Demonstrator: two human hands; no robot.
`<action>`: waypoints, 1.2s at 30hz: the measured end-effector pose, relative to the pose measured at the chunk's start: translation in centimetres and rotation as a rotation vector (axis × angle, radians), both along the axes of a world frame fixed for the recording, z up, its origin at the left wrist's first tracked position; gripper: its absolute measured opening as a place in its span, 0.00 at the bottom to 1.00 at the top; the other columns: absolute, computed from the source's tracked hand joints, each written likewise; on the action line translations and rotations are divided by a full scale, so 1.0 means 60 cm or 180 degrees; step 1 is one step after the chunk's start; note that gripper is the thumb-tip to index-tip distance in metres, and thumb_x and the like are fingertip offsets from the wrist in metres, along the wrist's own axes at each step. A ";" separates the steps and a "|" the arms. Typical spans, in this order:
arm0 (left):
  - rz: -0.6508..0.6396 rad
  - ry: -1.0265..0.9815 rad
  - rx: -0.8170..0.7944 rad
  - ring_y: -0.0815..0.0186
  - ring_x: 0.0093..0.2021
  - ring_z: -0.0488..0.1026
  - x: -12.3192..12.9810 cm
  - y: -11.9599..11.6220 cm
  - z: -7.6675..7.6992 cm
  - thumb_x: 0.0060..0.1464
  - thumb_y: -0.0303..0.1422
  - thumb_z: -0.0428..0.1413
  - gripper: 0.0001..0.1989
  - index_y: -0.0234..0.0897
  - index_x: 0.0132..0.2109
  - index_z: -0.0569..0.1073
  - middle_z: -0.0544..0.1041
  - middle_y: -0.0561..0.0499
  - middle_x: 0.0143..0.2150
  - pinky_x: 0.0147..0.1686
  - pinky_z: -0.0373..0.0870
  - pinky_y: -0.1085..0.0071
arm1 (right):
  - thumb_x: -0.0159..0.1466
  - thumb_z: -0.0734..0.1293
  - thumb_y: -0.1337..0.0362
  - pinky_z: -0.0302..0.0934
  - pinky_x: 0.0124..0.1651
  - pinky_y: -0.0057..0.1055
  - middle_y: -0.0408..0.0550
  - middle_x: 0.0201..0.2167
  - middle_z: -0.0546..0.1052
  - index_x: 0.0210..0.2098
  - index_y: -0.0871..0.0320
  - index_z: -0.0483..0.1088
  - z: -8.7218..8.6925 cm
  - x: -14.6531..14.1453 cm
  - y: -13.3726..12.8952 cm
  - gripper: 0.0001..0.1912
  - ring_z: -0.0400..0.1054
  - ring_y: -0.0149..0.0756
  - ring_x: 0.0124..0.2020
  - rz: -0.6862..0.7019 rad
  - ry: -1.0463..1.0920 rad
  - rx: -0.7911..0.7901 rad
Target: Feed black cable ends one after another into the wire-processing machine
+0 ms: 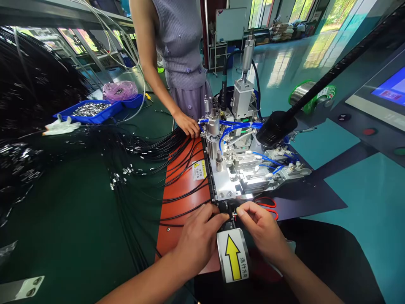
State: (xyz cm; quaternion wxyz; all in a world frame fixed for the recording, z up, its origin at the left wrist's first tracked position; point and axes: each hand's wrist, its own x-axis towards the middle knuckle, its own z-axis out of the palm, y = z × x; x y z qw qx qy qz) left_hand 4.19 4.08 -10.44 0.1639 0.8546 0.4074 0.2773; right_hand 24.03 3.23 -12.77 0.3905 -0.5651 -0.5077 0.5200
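Observation:
My left hand (201, 230) is closed at the near end of the machine's edge, thumb and fingers pressed on a black cable (172, 225) that runs in from the left. Just to its right, my right hand (262, 226) pinches the thin coloured wires (234, 215) at that cable's end. My fingers partly hide the wire tips. Above both hands stands the metal wire-processing machine (247, 169) with blue air hoses. More black cables lie in spaced rows across the orange plate (185, 190), their ends at the machine's edge.
A co-worker's hand (188, 124) touches cables at the machine's far end. Red-handled scissors (272, 207) lie beside my right hand. A yellow-arrow sign (233, 255) stands close below. Blue trays (91, 112) hold small metal parts. A solder spool (305, 95) and control panel are right.

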 end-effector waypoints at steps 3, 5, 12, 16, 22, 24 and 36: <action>0.0028 0.0021 -0.0045 0.63 0.38 0.70 0.001 0.000 -0.002 0.64 0.24 0.49 0.13 0.38 0.49 0.74 0.71 0.47 0.40 0.35 0.68 0.69 | 0.70 0.62 0.53 0.60 0.34 0.29 0.42 0.28 0.71 0.32 0.56 0.69 -0.004 -0.003 0.001 0.15 0.64 0.35 0.31 -0.0033 0.0001 -0.0017; 0.0029 0.0039 -0.0053 0.63 0.38 0.70 0.001 0.000 -0.004 0.63 0.23 0.50 0.12 0.38 0.49 0.74 0.71 0.47 0.40 0.36 0.68 0.69 | 0.69 0.62 0.53 0.60 0.34 0.29 0.42 0.28 0.72 0.32 0.56 0.70 -0.006 -0.004 0.002 0.15 0.65 0.36 0.32 -0.0057 -0.0036 -0.0011; 0.0022 0.0112 0.0015 0.62 0.38 0.70 0.001 0.000 -0.008 0.62 0.23 0.50 0.12 0.38 0.49 0.73 0.71 0.47 0.41 0.36 0.68 0.68 | 0.69 0.62 0.53 0.60 0.34 0.29 0.42 0.29 0.72 0.32 0.56 0.70 -0.008 -0.007 0.000 0.15 0.66 0.35 0.32 -0.0112 -0.0020 -0.0006; 0.0032 0.0161 0.0037 0.62 0.38 0.70 0.002 0.000 -0.007 0.62 0.24 0.51 0.11 0.38 0.49 0.73 0.71 0.47 0.41 0.36 0.68 0.67 | 0.69 0.63 0.54 0.60 0.34 0.28 0.42 0.28 0.71 0.31 0.56 0.69 -0.007 -0.007 -0.002 0.15 0.65 0.35 0.32 -0.0131 -0.0031 0.0009; 0.0049 0.0274 0.0036 0.61 0.39 0.69 0.002 -0.001 -0.006 0.61 0.24 0.52 0.12 0.38 0.49 0.73 0.71 0.47 0.41 0.37 0.69 0.67 | 0.69 0.63 0.54 0.60 0.33 0.28 0.42 0.28 0.71 0.31 0.56 0.69 -0.005 -0.009 -0.002 0.14 0.65 0.35 0.31 -0.0157 -0.0019 -0.0033; 0.0050 0.0360 -0.0002 0.61 0.39 0.69 0.003 -0.001 -0.005 0.61 0.23 0.52 0.12 0.38 0.49 0.73 0.71 0.47 0.41 0.37 0.69 0.67 | 0.69 0.63 0.54 0.59 0.33 0.28 0.42 0.28 0.71 0.31 0.56 0.69 -0.005 -0.009 -0.001 0.14 0.64 0.35 0.31 -0.0159 -0.0015 -0.0045; -0.0036 0.0786 -0.0072 0.61 0.39 0.66 0.003 0.001 0.001 0.63 0.24 0.52 0.10 0.41 0.47 0.74 0.69 0.49 0.39 0.36 0.65 0.67 | 0.69 0.62 0.54 0.59 0.32 0.29 0.41 0.27 0.70 0.31 0.56 0.68 -0.005 -0.011 -0.002 0.14 0.64 0.35 0.29 -0.0194 -0.0236 0.0002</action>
